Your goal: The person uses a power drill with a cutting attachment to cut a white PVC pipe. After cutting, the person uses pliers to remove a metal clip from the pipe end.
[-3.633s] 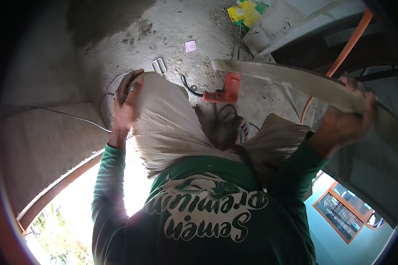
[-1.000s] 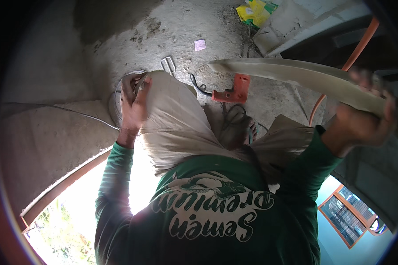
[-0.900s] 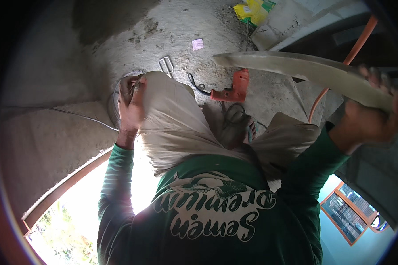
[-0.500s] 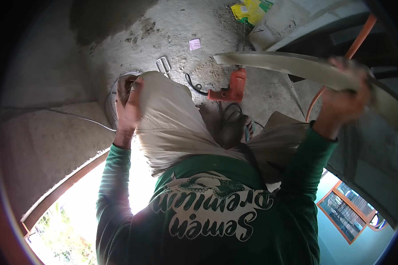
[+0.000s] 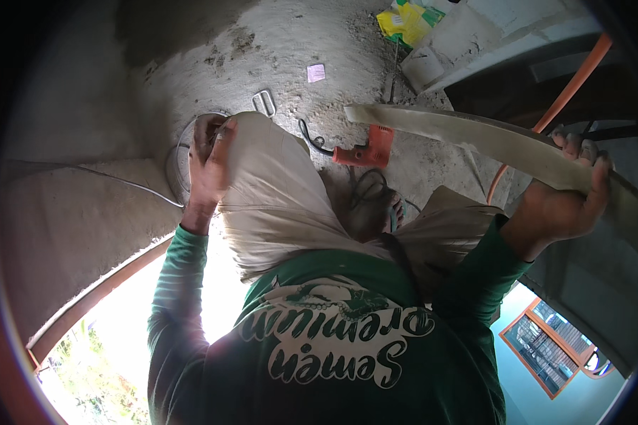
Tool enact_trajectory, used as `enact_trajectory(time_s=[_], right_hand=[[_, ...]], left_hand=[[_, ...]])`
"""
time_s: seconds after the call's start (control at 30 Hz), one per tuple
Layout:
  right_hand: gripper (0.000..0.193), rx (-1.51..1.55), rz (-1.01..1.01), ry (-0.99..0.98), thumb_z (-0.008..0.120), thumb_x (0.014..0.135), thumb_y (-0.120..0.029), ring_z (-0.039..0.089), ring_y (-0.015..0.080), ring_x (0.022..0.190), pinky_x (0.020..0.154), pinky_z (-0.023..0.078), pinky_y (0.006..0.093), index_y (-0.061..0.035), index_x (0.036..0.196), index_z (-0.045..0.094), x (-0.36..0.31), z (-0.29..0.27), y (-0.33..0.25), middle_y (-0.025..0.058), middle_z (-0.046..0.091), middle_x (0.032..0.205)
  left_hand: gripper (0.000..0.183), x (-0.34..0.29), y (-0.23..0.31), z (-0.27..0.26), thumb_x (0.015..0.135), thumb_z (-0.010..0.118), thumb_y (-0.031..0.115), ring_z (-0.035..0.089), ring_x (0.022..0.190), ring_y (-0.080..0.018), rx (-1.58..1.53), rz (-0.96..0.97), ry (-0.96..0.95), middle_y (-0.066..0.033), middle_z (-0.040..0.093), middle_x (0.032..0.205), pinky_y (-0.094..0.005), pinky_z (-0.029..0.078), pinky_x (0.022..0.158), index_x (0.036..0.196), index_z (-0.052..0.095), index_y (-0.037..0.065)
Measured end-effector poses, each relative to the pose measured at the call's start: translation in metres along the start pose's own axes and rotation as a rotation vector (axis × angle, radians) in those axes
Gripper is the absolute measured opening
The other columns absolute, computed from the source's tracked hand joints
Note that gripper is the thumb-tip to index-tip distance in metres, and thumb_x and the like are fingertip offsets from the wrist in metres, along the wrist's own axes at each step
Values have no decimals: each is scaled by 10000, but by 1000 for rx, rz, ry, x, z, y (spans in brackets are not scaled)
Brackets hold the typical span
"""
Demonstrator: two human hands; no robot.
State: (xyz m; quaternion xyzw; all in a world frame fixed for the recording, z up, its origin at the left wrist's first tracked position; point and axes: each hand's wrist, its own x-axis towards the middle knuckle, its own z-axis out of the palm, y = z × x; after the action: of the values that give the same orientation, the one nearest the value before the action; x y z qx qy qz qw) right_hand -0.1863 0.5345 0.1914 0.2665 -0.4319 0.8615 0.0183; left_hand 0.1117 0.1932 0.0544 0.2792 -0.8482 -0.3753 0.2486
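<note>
My left hand [image 5: 209,163] lies on my left knee, fingers bent loosely over it with nothing held. Beside it, partly hidden by the hand, is the rim of a round pail [image 5: 180,177]. My right hand [image 5: 567,198] is closed on a long, pale, flat bar [image 5: 468,134], fingers over its far edge. From the right side the bar runs leftward, raised in front of me, its far-left end above the floor. Just under that end lies a red electric drill [image 5: 368,150] with a black cord, its front partly covered by the bar.
On the rough concrete floor [image 5: 283,57] lie a looped metal tool [image 5: 264,103], a pink scrap [image 5: 316,73] and a yellow-green bag [image 5: 407,25]. An orange pipe or hose [image 5: 578,78] slants past the bar at right. Grey blocks [image 5: 461,39] stand at the far right.
My right hand has come slightly down and to the right along the bar, and its blur is gone. The bar has dropped a little toward me. My left hand stays on the knee.
</note>
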Motion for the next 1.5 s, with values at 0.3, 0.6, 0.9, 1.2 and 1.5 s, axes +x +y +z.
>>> enact_trajectory(time_s=[0.3,0.6,0.9,1.2,1.5], right_hand=[[297,-163,-8,-183,644,978,-201,649,359,1060,998,513,545,-8,1205,643,42,28,-46,189,668,1097],[535,-962,-121,-738,719,920,-368,627,330,1188,1061,488,506,-32,1321,609,73,115,-42,183,641,1264],[780,-1065,-83,-909,794,861,-535,605,302,1315,1124,463,467,-56,1437,574,31,95,-7,176,615,1431],[931,-828,460,-814,950,755,-265,581,283,1359,1159,461,427,-81,1539,481,-65,2,47,133,593,1491],[964,-502,546,-599,955,746,-157,589,256,1337,1117,503,414,-69,1556,440,-113,30,45,155,581,1476]], left_hand=[[380,34,29,4,1008,686,290,638,1243,-296,123,19,-134,-175,667,1262,-396,485,1060,1241,624,-4],[800,110,154,113,883,860,408,684,1100,-234,-427,539,-372,-151,672,1233,-391,579,919,1432,446,-2],[393,159,137,78,989,768,310,671,695,-175,-656,461,282,-95,672,874,-340,567,580,1101,537,13],[584,191,98,40,925,802,452,605,673,-237,-1055,-79,446,-88,560,808,-424,543,627,1165,491,20],[451,205,24,32,947,708,460,548,688,-244,-1312,-507,369,-73,498,804,-422,511,654,1079,478,96]])
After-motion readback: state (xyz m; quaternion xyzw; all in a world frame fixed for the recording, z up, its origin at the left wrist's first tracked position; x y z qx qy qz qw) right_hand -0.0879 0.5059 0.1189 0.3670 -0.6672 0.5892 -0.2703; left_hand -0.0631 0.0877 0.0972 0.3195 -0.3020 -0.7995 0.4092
